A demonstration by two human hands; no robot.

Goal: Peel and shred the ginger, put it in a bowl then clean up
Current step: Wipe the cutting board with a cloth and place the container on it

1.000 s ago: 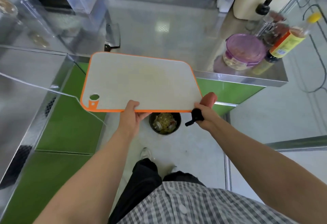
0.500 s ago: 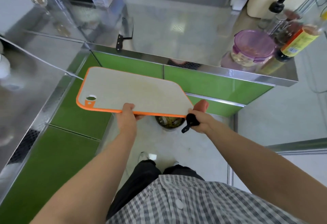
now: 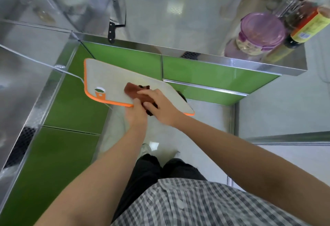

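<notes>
The white cutting board [image 3: 110,77] with an orange rim hangs tilted in front of the green cabinets, below counter height. My left hand [image 3: 135,114] grips its near edge. My right hand [image 3: 161,107] lies on top of the board, shut on a red-brown tool with a black end [image 3: 133,91] that is pressed flat against the board's surface and blurred. Under the board's right corner a dark sliver of the waste bin [image 3: 182,97] shows; the rest of it is hidden. No ginger or bowl is in view.
A black-handled knife [image 3: 112,32] lies on the steel counter [image 3: 169,16] near its front edge. At the right end stand a purple-lidded container [image 3: 261,27] and sauce bottles [image 3: 303,27]. Green cabinet doors [image 3: 205,70] face me.
The board has dropped lower and tilted further. My right hand moved from the board's right corner onto its top, laying the red-brown tool across the surface.
</notes>
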